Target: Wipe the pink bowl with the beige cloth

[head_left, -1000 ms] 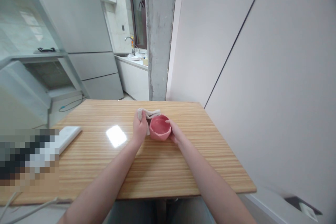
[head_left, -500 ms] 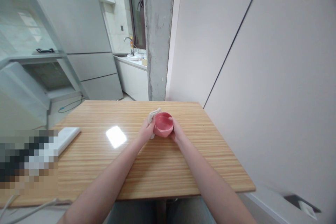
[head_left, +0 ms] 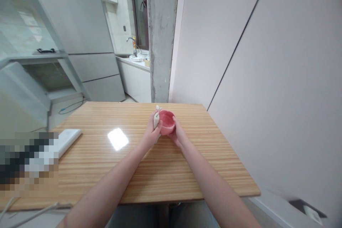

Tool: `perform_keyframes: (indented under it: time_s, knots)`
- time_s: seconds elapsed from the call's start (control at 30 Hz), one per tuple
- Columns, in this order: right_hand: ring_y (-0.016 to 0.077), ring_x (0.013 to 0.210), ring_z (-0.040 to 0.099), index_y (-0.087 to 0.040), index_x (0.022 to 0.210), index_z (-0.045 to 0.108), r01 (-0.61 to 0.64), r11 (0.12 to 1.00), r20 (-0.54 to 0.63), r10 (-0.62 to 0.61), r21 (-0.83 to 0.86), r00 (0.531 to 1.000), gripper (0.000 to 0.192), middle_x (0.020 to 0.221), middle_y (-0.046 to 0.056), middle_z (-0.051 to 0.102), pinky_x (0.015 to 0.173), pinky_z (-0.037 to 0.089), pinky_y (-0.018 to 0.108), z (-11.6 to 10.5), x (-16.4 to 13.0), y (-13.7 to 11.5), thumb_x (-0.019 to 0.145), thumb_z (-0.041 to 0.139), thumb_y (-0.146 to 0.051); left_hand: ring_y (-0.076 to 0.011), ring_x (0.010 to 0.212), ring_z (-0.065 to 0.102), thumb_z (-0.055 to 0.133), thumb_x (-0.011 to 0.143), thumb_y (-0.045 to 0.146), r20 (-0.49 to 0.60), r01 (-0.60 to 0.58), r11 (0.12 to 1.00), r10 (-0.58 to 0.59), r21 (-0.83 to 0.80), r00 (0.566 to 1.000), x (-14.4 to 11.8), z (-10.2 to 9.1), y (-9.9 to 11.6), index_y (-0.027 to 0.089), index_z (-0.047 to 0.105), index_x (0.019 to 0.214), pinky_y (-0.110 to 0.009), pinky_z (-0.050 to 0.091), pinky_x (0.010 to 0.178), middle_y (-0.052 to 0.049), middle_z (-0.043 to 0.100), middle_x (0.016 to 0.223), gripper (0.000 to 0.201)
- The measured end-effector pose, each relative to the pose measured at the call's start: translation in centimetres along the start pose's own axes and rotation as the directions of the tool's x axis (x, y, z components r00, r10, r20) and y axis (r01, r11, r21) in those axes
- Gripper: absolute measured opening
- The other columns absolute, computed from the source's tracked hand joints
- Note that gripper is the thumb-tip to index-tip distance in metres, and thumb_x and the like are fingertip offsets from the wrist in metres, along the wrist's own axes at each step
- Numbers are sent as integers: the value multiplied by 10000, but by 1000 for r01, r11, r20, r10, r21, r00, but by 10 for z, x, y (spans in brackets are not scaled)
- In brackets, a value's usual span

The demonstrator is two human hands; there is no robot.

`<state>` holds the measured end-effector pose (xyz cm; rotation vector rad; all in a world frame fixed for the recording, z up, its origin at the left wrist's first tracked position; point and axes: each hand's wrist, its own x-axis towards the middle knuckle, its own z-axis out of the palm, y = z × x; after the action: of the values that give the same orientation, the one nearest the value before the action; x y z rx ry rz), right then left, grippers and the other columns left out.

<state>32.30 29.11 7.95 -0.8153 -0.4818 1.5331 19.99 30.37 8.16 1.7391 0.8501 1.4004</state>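
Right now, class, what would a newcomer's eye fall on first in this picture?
The pink bowl stands out, held over the far middle of the wooden table between both hands. The left hand presses a pale cloth against the bowl's left rim; the right hand cups its other side. A white flat device lies at the table's left edge.

We see a small pink bowl (head_left: 167, 122) above the far middle of the striped wooden table (head_left: 160, 171), between our left hand (head_left: 151, 132) and right hand (head_left: 176, 134). A crumpled white cloth (head_left: 156, 119) sits against the bowl's left side. A flat white box (head_left: 65, 141) lies at the table's left edge.
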Motion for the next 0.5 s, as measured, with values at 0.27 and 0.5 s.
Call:
perform_keyframes:
  time_s: [0.27,0.5]
  knots:
    - [165,847,664,-208,996,638,-68,997,13,68,-42,998,321,933,28,720,764,535,303,-3,2,-5,838,530,-466,-219,1189,521,504,837,259,-18,-13,997,14,75,1000,0,-11,9,184,474,1249,-395,363,1061,-92,562,1274,420]
    - [138,816,655,-233,935,637,56,998,-81,-54,14,995,151,877,-10,722,769,521,259,-12,13,4,808,575,-285,-212,1249,479,458,887,296,64,6,998,-10,56,998,1,-4,-7,204,446,1295,-408,332,1088,-96,530,1333,419]
